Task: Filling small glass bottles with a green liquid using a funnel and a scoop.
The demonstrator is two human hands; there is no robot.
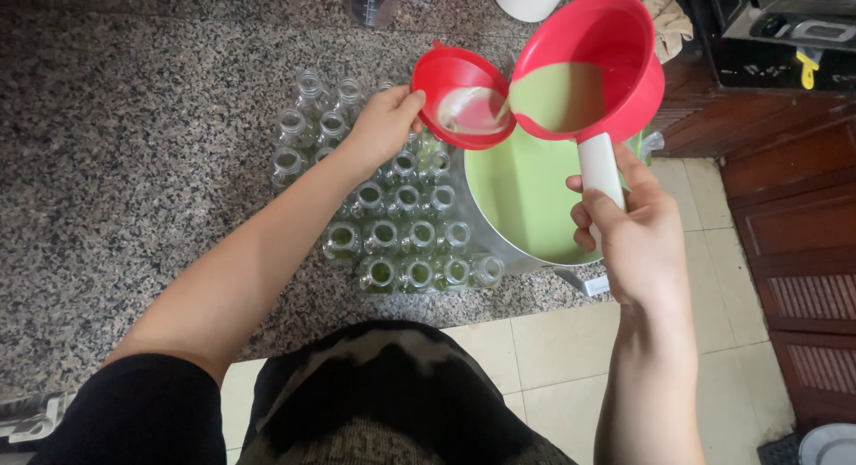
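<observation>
right hand (637, 238) grips the ladle (588, 68) handle, tipping it left so the lip sits right over the funnel (461, 99). left hand (385, 126) fingers pinch the funnel rim above the bottles (392, 233).

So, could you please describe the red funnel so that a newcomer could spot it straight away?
Start at the speckled granite counter and its cluster of small glass bottles. Above their far right edge, the left hand holds the funnel. It is the smaller, handle-less red bowl, catching pale green liquid from the larger red ladle.
</observation>
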